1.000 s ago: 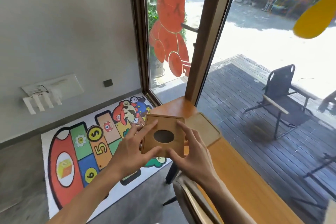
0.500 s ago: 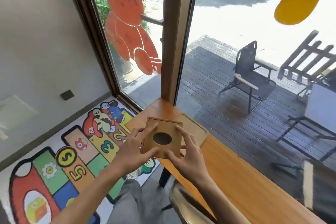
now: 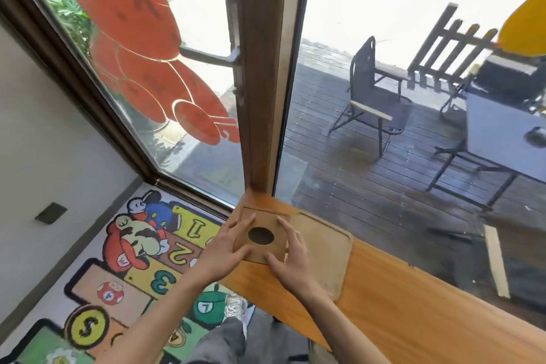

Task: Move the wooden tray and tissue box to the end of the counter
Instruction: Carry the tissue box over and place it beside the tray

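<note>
The wooden tissue box [image 3: 261,220], square with a dark oval hole in its top, sits at the far end of the orange wooden counter [image 3: 399,298], close to the window post. My left hand [image 3: 227,251] grips its left side and my right hand [image 3: 291,257] grips its right side, fingers lying over the top. The flat wooden tray [image 3: 322,248] with rounded corners lies on the counter directly right of the box, partly hidden under my right hand.
A brown window post [image 3: 263,97] rises just behind the box, with glass on both sides. Left of the counter the floor drops to a colourful cartoon rug [image 3: 141,269]. Outside stand a folding chair [image 3: 372,97] and a table [image 3: 502,139] on the deck.
Both hands have carried the tissue box forward and down, from the air near the counter's end onto the counter beside the tray. The camera has moved closer to the window.
</note>
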